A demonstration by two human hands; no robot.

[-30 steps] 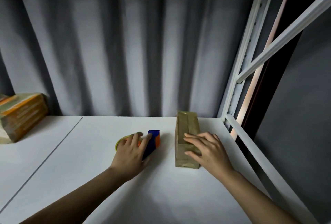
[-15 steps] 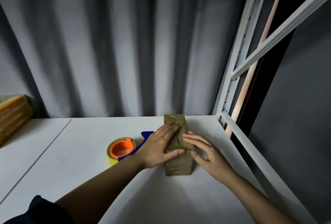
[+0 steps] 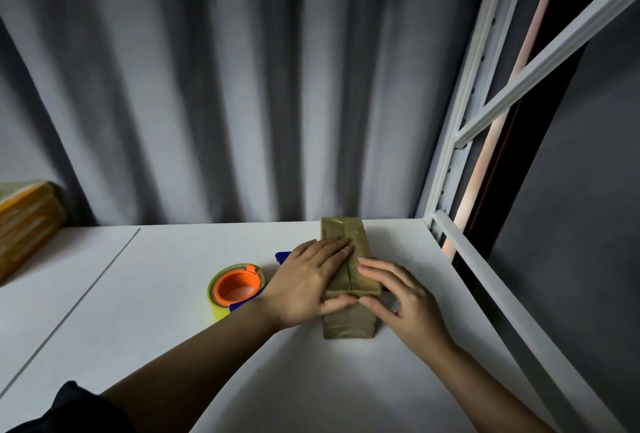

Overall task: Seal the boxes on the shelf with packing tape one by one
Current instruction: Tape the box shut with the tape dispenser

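A narrow brown box, wrapped in brown tape, stands on the white shelf near its right end. My left hand lies flat on the left half of the box top, fingers straight, thumb on the front face. My right hand presses the right half of the top with straight fingers, thumb at the front edge. A tape dispenser with a yellow-green roll, orange core and blue body lies on the shelf just left of my left hand.
Another box with orange tape sits at the far left of the shelf. A grey curtain hangs behind. The white metal shelf frame rises at the right, with a rail along the right edge.
My left hand let go of the tape dispenser and moved right onto the box top. My right hand stayed on the box, and the view shifted slightly to the right.
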